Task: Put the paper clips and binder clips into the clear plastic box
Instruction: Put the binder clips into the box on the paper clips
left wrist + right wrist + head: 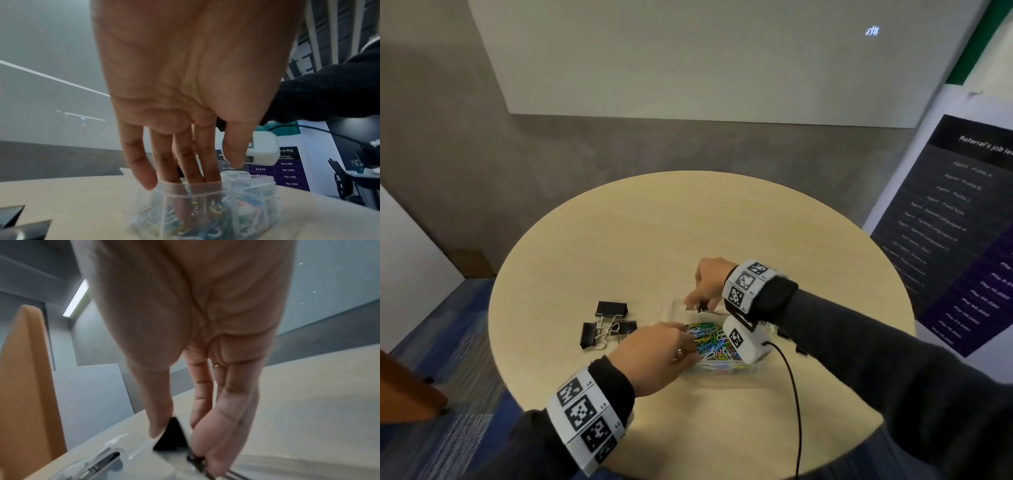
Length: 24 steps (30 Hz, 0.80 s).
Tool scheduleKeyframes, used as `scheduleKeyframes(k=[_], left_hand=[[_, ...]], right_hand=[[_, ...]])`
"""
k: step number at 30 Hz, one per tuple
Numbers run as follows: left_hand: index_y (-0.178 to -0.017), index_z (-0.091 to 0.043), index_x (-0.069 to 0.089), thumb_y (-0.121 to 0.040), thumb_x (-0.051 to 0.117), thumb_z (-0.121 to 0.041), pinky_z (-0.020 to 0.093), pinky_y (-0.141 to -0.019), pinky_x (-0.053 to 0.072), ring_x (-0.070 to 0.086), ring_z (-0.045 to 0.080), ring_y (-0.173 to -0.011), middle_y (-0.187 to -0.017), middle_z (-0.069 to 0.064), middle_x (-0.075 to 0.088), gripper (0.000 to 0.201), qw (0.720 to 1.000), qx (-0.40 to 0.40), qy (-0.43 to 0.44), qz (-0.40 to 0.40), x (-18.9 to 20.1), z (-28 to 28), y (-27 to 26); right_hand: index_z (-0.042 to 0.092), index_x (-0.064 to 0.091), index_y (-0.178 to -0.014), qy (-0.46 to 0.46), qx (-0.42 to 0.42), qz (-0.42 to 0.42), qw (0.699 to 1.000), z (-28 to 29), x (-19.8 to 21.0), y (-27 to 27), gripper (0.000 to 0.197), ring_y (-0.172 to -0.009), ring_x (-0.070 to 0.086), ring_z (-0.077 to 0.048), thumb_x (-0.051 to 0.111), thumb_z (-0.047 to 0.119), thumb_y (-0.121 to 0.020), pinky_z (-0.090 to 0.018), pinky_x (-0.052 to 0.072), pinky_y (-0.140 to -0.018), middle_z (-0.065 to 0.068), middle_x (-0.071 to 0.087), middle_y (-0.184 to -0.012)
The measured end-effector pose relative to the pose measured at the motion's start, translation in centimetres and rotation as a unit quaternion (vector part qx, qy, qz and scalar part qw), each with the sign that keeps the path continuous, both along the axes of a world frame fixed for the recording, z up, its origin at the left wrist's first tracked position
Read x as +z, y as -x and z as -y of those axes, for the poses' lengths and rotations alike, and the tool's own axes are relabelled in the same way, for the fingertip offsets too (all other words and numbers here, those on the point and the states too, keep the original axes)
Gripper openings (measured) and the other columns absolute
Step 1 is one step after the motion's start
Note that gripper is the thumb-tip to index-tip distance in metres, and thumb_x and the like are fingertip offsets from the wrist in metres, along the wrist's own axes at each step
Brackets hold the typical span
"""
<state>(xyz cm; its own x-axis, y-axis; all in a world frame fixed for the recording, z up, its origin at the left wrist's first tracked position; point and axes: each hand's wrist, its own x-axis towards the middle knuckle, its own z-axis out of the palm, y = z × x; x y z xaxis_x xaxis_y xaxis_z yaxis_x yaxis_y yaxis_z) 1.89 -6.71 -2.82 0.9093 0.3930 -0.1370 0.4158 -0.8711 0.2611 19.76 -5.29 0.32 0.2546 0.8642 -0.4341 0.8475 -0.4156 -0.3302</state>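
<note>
Left hand [654, 356]: fingers straight, inside clear box [252, 204] among paper clips [709, 342]. Right hand [709, 284] pinches binder clip [172, 436] (over box far end). Three clips [606, 323] lie on worktop [619, 240], left of box.

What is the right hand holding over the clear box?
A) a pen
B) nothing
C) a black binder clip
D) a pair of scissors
C: the right hand pinches a black binder clip between thumb and fingers, just above the clear plastic box.
</note>
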Motion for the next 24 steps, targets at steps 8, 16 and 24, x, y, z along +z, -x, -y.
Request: scheduleKeyframes(k=[8,16,24], left_hand=[[-0.111,-0.027,0.066,-0.095,0.047,-0.042,0.012,-0.076,0.045,0.057,-0.005,-0.087,-0.109,-0.008,0.059,0.029,0.993,0.045,0.076,0.081,1.8,-2.7,1.3],[-0.129,-0.027,0.052,-0.091,0.056,-0.038,0.032,-0.092,0.043,0.047,0.018,-0.117,-0.127,-0.005,0.049,0.04,0.988,0.128,-0.052,-0.075,0.6,-6.0,2.6],[-0.117,-0.024,0.062,-0.083,0.068,-0.021,0.027,-0.09,0.048,0.057,0.018,-0.106,-0.121,-0.005,0.048,0.035,0.985,0.148,-0.012,-0.086,-0.8,-6.0,2.4]], right_hand=[[0.015,0.068,-0.092,-0.106,-0.027,-0.122,0.987,4.3,0.7,-4.7,0.021,-0.084,0.07,-0.015,0.061,0.035,-0.089,-0.031,0.056,-0.083,-0.001,0.072,-0.089],[0.026,0.059,-0.084,-0.062,-0.014,0.085,0.994,11.0,-1.2,-9.6,0.016,-0.082,0.056,-0.011,0.073,0.029,-0.078,-0.02,0.04,-0.065,0.004,0.06,-0.092],[0.025,0.063,-0.094,-0.056,0.027,0.113,0.992,10.1,-3.3,-9.4,0.023,-0.085,0.054,-0.014,0.075,0.031,-0.075,-0.03,0.049,-0.074,0.005,0.058,-0.094]])
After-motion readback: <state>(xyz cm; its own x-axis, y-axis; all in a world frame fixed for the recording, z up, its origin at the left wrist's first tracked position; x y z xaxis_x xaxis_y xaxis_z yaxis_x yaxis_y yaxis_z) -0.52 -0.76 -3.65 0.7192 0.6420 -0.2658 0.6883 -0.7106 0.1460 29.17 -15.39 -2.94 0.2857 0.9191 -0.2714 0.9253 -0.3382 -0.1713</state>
